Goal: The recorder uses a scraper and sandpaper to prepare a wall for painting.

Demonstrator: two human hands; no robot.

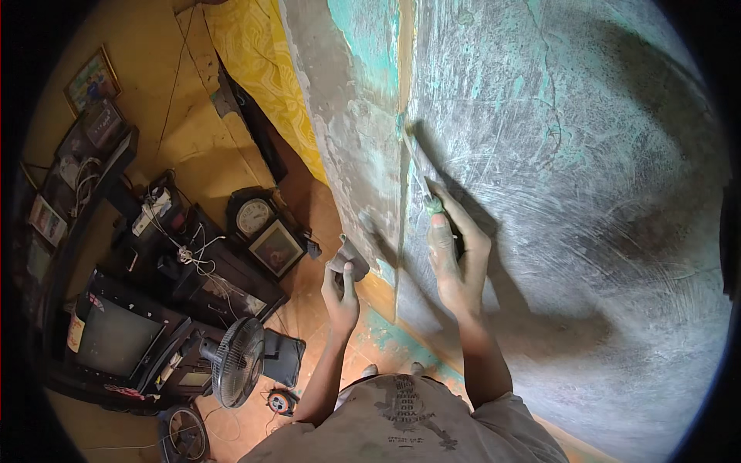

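My right hand grips a knife-like scraper by its green handle, thumb along the top. The thin blade points up the wall. Its tip is at the narrow, tan vertical strip between two wall faces. My left hand pinches a bent piece of grey sheet, possibly sandpaper, between thumb and fingers, out from the wall. Scratched grey and turquoise paint covers the right wall face. On the narrower left face, bare grey plaster shows beside a turquoise patch.
A yellow patterned curtain hangs left of the wall. Dark furniture along the left carries a television, a clock, framed pictures and tangled cables. A fan stands near my left arm. Paint debris marks the tiled floor.
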